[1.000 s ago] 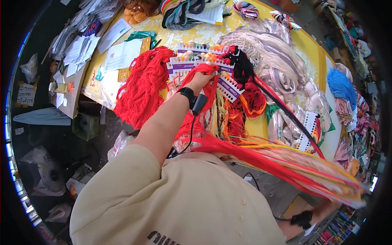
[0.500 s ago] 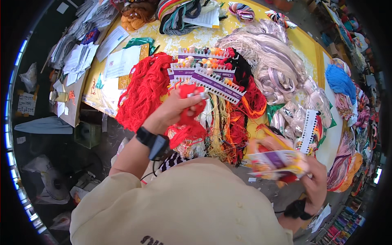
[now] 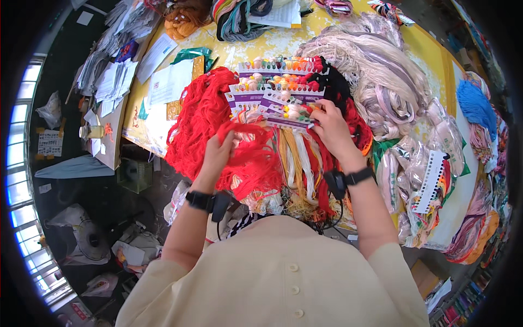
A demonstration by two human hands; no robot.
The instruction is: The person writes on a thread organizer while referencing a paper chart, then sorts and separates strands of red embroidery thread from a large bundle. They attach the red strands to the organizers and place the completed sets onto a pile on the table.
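My left hand (image 3: 218, 155) is closed around a loose bundle of red thread (image 3: 253, 158) that hangs toward the table's near edge. With its fingers at the right end of the nearest thread card (image 3: 289, 121), my right hand (image 3: 331, 128) pinches that card. It is a white punched strip with a purple band and threads looped through it. Further thread cards (image 3: 283, 82) lie overlapped just behind it. Their tan, white and red thread tails (image 3: 297, 163) drape down in front. To the left lies a large heap of red yarn (image 3: 199, 125).
Pale cream and mauve skeins (image 3: 376, 71) cover the right side of the yellow table (image 3: 239, 52). Another punched thread card (image 3: 431, 182) rests on plastic-wrapped bundles at the right. Paper sheets (image 3: 170, 82) lie at the left, and a fan (image 3: 90, 240) stands below.
My right hand has swung a thread card from the lower right up and left onto the overlapped cards. My left hand has moved lower and left, still holding red thread.
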